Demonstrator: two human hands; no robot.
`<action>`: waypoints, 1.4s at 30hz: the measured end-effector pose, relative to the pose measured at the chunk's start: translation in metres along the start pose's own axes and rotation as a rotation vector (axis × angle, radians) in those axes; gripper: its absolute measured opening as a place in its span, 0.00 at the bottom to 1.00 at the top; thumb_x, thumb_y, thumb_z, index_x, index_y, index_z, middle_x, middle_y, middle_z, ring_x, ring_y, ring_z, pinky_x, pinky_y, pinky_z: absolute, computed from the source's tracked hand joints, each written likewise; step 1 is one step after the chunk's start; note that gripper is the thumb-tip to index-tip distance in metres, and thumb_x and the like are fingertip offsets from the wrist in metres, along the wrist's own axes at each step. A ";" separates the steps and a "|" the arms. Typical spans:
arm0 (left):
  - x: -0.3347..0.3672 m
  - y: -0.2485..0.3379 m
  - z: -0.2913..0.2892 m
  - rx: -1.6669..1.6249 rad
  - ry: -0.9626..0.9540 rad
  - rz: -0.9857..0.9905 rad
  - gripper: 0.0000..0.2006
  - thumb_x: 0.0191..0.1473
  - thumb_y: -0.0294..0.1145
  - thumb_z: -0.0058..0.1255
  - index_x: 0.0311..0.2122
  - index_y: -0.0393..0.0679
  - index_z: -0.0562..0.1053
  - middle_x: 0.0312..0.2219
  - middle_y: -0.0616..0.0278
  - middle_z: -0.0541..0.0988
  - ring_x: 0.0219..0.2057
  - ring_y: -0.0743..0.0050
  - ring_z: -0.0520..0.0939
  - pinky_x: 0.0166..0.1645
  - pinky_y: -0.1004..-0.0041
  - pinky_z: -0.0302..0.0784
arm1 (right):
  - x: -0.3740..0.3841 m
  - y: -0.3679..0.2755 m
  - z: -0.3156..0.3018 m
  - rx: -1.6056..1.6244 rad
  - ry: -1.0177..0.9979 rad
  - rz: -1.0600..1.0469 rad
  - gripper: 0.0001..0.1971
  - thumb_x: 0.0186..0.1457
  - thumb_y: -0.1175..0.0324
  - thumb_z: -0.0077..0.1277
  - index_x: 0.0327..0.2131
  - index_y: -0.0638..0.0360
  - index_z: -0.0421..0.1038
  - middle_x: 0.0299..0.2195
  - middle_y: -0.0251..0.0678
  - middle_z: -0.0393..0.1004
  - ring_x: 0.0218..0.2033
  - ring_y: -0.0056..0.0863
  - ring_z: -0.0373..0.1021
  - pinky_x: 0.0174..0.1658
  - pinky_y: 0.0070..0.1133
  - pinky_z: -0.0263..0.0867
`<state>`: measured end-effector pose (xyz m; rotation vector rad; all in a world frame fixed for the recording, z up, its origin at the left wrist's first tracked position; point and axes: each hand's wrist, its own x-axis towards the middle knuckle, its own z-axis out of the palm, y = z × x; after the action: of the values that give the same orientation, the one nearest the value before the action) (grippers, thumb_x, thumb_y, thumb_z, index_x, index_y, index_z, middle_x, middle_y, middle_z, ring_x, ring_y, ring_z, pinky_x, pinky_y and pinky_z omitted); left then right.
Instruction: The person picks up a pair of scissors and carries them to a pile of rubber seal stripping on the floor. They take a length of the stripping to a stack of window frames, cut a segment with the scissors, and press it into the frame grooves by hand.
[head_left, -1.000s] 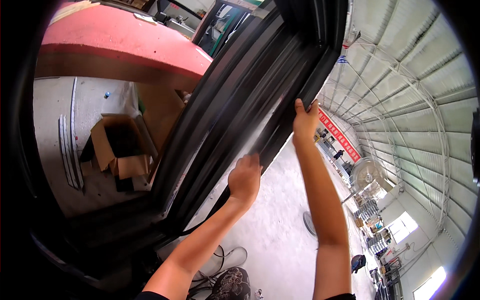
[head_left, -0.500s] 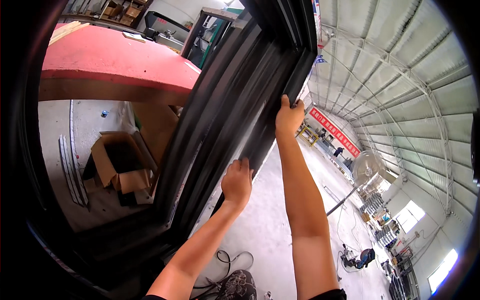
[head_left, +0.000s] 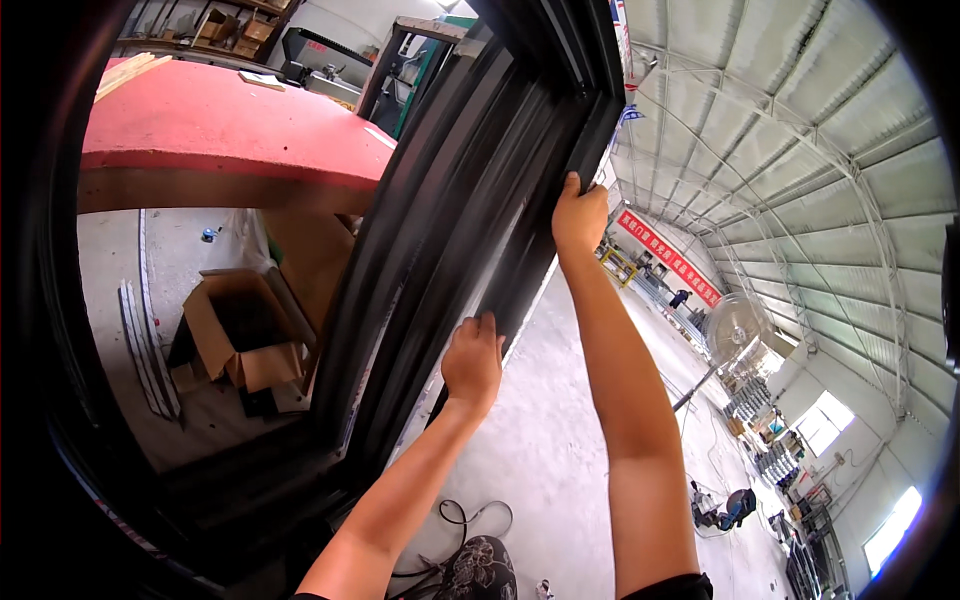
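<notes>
A large black window frame (head_left: 450, 200) with several parallel grooved profiles stands tilted in front of me, running from lower left to upper right. My right hand (head_left: 580, 218) is closed round its right-hand edge, high up near the upper corner, with the thumb on the dark face. Lower on that same edge, my left hand (head_left: 472, 362) is also closed, its fingertips curled onto the black profile. The undersides of both grips are hidden behind the edge.
Left, beyond the frame, is a pink-topped table (head_left: 230, 115); below it lie an open cardboard box (head_left: 245, 330) and long strips (head_left: 148, 350). On the right are a pedestal fan (head_left: 735, 328), a blue-and-black power tool (head_left: 738, 508) and cables. A person (head_left: 680, 298) stands far off.
My right hand sits slightly higher along the frame's edge, and its forearm has swung a little to the right. My left hand keeps its place. The whole view has shifted slightly.
</notes>
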<state>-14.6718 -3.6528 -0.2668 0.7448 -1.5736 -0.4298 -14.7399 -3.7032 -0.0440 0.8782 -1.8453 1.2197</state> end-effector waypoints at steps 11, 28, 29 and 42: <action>0.004 -0.003 0.007 0.058 0.040 0.064 0.18 0.47 0.34 0.57 0.44 0.40 0.70 0.30 0.61 0.70 0.34 0.63 0.74 0.31 0.68 0.75 | 0.019 -0.017 0.001 0.148 -0.014 -0.125 0.35 0.42 0.53 0.60 0.43 0.74 0.58 0.45 0.62 0.64 0.48 0.56 0.63 0.51 0.36 0.61; 0.010 -0.005 -0.014 -0.201 -0.010 -0.041 0.20 0.41 0.30 0.52 0.42 0.35 0.69 0.33 0.51 0.71 0.35 0.49 0.74 0.37 0.59 0.72 | 0.038 0.031 -0.015 0.108 -0.342 -0.291 0.32 0.59 0.56 0.42 0.55 0.73 0.46 0.40 0.59 0.71 0.43 0.55 0.68 0.46 0.36 0.63; 0.013 0.000 -0.019 -0.242 -0.012 -0.066 0.20 0.41 0.30 0.51 0.42 0.35 0.69 0.34 0.50 0.71 0.35 0.48 0.74 0.37 0.59 0.72 | 0.034 0.027 -0.021 0.091 -0.334 -0.273 0.31 0.59 0.56 0.42 0.54 0.73 0.47 0.39 0.58 0.72 0.43 0.55 0.68 0.45 0.36 0.63; 0.114 0.044 -0.040 -0.054 -0.220 0.037 0.18 0.57 0.42 0.42 0.38 0.33 0.69 0.30 0.40 0.76 0.34 0.41 0.77 0.38 0.55 0.72 | 0.025 0.025 -0.022 0.214 -0.355 -0.229 0.34 0.60 0.56 0.40 0.60 0.67 0.39 0.43 0.57 0.71 0.46 0.54 0.67 0.47 0.36 0.62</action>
<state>-14.6431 -3.6925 -0.1475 0.6426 -1.7717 -0.5388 -14.7685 -3.6777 -0.0275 1.4623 -1.8377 1.1870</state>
